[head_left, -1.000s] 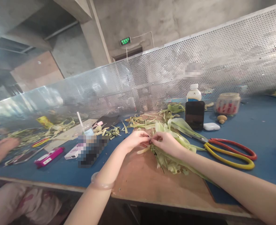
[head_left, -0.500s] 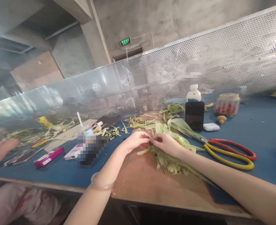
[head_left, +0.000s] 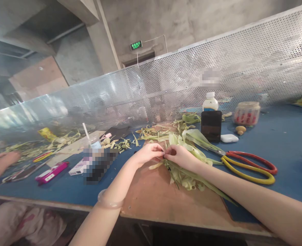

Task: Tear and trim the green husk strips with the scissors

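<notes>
My left hand [head_left: 151,153] and my right hand [head_left: 179,156] meet fingertip to fingertip above a brown board. Both are closed in a pinch, and whatever sits between the fingertips is too small to make out. Pale green husk-like leaves [head_left: 189,182] lie in a heap under and beside my right hand, some long and some curled. A small pale strip [head_left: 156,166] rests just below my left fingers. To the right, scissors [head_left: 247,167] with one red and one yellow handle lie on the blue table, their blades pointing toward the leaves.
Behind the leaves stand a dark phone [head_left: 211,126], a white-capped bottle [head_left: 210,101], a white earbud case [head_left: 229,138] and a clear jar [head_left: 247,113]. Leftward are a cup with a straw [head_left: 95,142] and a magenta pack [head_left: 51,173]. Another person's hand [head_left: 5,160] is at far left. A perforated metal screen [head_left: 151,92] runs behind.
The view has shifted slightly, so everything sits a little further left. Both hands keep nearly the same pinch at the same place.
</notes>
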Tool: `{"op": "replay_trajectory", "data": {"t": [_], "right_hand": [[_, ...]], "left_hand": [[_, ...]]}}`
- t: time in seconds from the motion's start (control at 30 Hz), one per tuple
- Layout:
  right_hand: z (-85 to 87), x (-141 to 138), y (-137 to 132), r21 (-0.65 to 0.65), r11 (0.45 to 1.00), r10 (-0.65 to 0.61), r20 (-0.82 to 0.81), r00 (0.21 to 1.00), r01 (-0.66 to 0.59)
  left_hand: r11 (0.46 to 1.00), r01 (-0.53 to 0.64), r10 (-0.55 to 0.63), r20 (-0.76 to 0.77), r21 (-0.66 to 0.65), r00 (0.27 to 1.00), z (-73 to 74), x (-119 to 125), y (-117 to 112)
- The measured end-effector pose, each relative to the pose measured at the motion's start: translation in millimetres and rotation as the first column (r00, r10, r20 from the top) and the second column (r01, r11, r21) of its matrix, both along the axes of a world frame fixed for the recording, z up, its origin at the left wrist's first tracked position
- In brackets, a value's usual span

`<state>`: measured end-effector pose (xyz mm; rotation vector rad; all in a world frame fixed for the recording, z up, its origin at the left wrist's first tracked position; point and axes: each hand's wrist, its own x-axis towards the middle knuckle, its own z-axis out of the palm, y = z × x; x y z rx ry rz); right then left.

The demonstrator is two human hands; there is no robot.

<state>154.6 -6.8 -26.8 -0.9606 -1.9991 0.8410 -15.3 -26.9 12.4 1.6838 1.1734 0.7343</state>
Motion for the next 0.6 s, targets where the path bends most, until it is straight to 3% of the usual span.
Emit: {"op": "replay_trajectory", "data": {"t": [0.4,0.6], "right_hand": [[-2.3,1.1,2.9,-0.009,0.999,0.046,0.026,0.999,-0.046],[2.9,1.6,-0.9,-0.079,0.995,0.061,0.009,0.998,-0.060]], "left_hand": [[1.000,-0.004,0.004,-0.004,0.005,1.000,-2.4,-1.3,2.0],[1.000,-0.006,0.006,-0.011,0.012,1.000,-2.4,-2.7,2.2]]}}
